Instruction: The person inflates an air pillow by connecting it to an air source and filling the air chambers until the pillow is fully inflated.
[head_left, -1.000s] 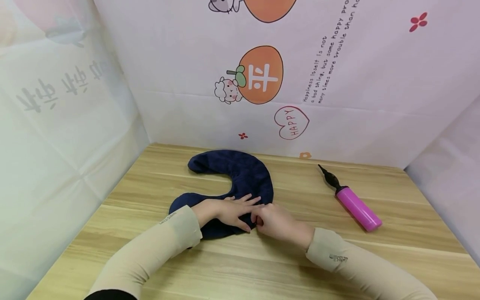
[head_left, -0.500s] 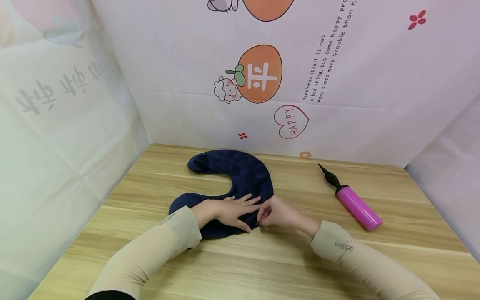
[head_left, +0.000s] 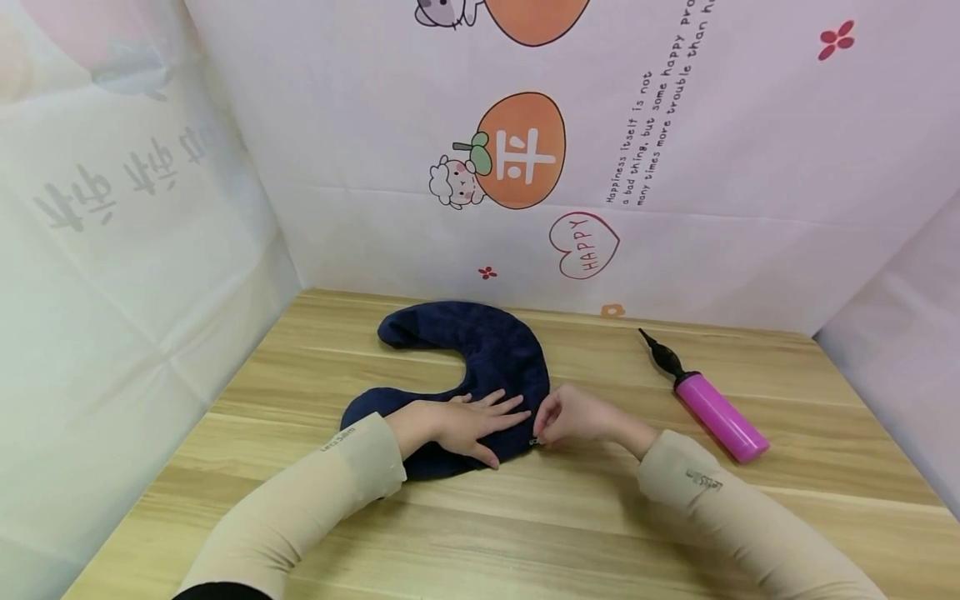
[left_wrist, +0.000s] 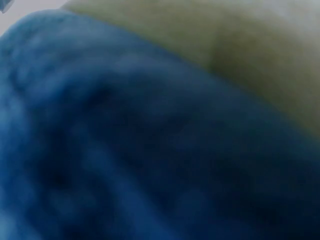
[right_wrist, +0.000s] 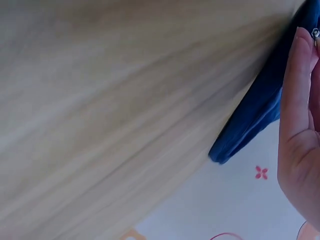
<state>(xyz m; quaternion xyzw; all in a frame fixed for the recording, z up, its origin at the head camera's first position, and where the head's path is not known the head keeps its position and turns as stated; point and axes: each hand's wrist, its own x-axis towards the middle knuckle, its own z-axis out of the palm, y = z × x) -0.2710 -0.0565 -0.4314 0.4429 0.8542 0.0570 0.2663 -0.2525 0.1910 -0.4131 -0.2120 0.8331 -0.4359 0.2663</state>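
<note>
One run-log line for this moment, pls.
left hand: spread on navy U-shaped cushion | right hand: pinching small metal piece at cushion edge | pink-and-black pump: on table, untouched

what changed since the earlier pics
The right hand moved to the right and slightly forward along the edge of the navy U-shaped cushion, pinching a small metal piece there. No letting go shows. The left hand stayed spread on the navy U-shaped cushion, and the pink pump stayed where it lay.

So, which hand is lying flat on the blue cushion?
The left hand, fingers spread on the cushion; the right hand pinches a small metal piece at its edge.
</note>
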